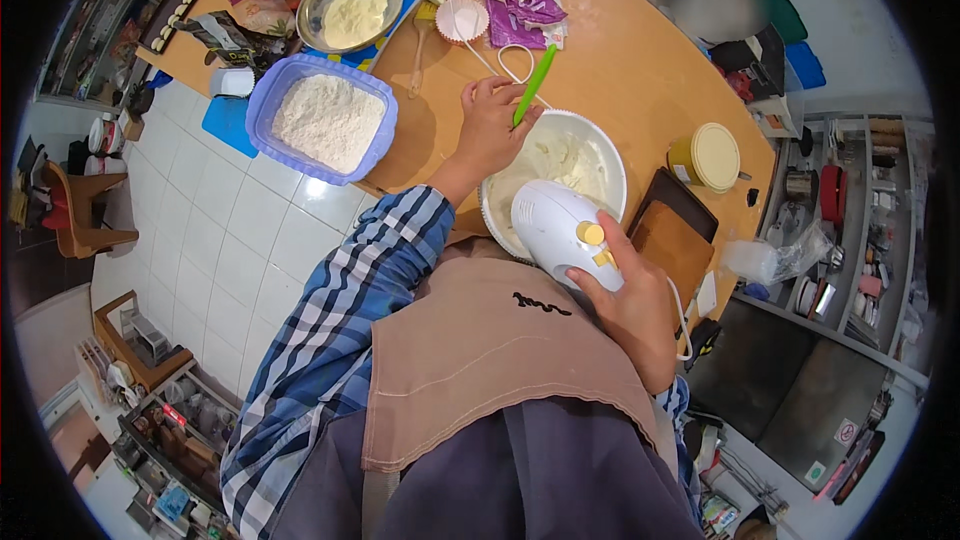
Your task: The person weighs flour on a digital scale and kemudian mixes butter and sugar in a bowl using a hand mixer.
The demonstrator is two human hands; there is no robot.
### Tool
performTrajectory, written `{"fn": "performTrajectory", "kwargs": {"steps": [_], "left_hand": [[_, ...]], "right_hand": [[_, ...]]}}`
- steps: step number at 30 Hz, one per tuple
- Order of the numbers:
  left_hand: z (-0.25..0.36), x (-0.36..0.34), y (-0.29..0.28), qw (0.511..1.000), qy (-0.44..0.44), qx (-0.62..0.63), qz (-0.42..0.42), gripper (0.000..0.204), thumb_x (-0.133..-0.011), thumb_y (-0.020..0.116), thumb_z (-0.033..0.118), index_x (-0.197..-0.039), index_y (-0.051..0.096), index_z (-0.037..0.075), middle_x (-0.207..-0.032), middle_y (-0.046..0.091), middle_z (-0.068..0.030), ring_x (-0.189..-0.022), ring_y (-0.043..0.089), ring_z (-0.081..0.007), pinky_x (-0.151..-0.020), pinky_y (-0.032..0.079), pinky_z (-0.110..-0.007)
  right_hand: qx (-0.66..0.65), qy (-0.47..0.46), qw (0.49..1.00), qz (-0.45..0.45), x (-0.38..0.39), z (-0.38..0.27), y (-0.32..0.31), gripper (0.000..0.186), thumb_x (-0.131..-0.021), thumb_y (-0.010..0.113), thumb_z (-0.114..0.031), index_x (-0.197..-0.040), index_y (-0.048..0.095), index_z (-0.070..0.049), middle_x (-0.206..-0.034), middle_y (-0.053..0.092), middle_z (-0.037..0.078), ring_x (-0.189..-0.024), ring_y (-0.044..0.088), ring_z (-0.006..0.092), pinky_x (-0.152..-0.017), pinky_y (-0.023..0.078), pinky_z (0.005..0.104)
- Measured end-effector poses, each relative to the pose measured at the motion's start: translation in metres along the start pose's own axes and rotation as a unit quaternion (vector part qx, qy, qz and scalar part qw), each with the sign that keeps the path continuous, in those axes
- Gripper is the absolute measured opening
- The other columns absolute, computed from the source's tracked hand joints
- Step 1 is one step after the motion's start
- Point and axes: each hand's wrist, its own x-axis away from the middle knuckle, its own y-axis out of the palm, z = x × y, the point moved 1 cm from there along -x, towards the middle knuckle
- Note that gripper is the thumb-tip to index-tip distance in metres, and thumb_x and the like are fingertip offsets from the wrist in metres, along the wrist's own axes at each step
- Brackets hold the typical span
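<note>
My right hand is wrapped round a white electric hand mixer with yellow controls. The mixer is tilted over a white bowl close to my apron, and its body hides the beaters. Pale, creamy batter coats the inside of the bowl. My left hand is closed at the bowl's upper left rim, against a bright green handle that slants up and away. Whatever is at the lower end of this handle is hidden by the fingers and rim.
Left of the bowl, a lilac tub of white flour stands at the table edge. Beyond it are a metal bowl of pale powder, a brush and paper cups. A yellow tub and brown trays lie right.
</note>
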Motion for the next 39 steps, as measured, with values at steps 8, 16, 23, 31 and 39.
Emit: {"fn": "performTrajectory", "kwargs": {"steps": [8, 16, 23, 31, 39], "left_hand": [[-0.008, 0.001, 0.006, 0.999, 0.008, -0.015, 0.038, 0.017, -0.084, 0.066, 0.021, -0.092, 0.070, 0.007, -0.109, 0.064, -0.0071, -0.110, 0.050, -0.0276, -0.097, 0.031, -0.044], [-0.004, 0.005, 0.003, 0.998, 0.007, -0.033, 0.062, 0.027, -0.083, 0.067, 0.025, -0.100, 0.066, 0.004, -0.105, 0.062, -0.0100, -0.109, 0.049, -0.0279, -0.097, 0.032, -0.046], [-0.004, 0.005, 0.003, 0.999, 0.025, -0.020, 0.043, 0.023, -0.082, 0.068, 0.024, -0.095, 0.068, 0.005, -0.106, 0.063, -0.0058, -0.109, 0.050, -0.0250, -0.097, 0.032, -0.046], [-0.005, 0.004, 0.003, 0.996, 0.017, -0.061, 0.064, 0.018, -0.081, 0.068, 0.021, -0.093, 0.071, 0.008, -0.103, 0.065, -0.0053, -0.107, 0.052, -0.0259, -0.094, 0.032, -0.047], [0.001, -0.001, 0.003, 0.998, 0.007, -0.063, -0.012, 0.023, -0.089, 0.060, 0.028, -0.087, 0.071, 0.007, -0.111, 0.064, -0.0023, -0.114, 0.048, -0.0257, -0.100, 0.022, -0.057]], "right_hand": [[-0.019, -0.017, 0.999, 0.040, -0.015, 0.000, 0.013, 0.060, -0.079, 0.074, -0.029, -0.130, 0.052, -0.009, -0.096, 0.066, 0.023, -0.083, 0.066, 0.0374, -0.071, 0.051, 0.0404], [-0.007, -0.012, 0.996, 0.087, -0.026, -0.005, 0.007, 0.052, -0.081, 0.072, -0.016, -0.127, 0.054, -0.002, -0.103, 0.064, 0.026, -0.091, 0.065, 0.0363, -0.078, 0.049, 0.0383], [-0.017, -0.008, 0.991, 0.134, -0.039, 0.012, 0.001, 0.049, -0.082, 0.071, -0.014, -0.127, 0.054, -0.004, -0.098, 0.065, 0.027, -0.088, 0.065, 0.0377, -0.074, 0.049, 0.0399], [0.059, 0.030, 0.991, 0.114, -0.049, 0.024, -0.021, 0.053, -0.082, 0.070, -0.028, -0.127, 0.054, -0.007, -0.094, 0.064, 0.027, -0.085, 0.065, 0.0399, -0.071, 0.050, 0.0423], [0.038, 0.050, 0.995, 0.076, -0.024, 0.037, -0.027, 0.056, -0.082, 0.071, -0.032, -0.128, 0.052, -0.006, -0.087, 0.065, 0.026, -0.079, 0.064, 0.0416, -0.066, 0.050, 0.0451]]}}
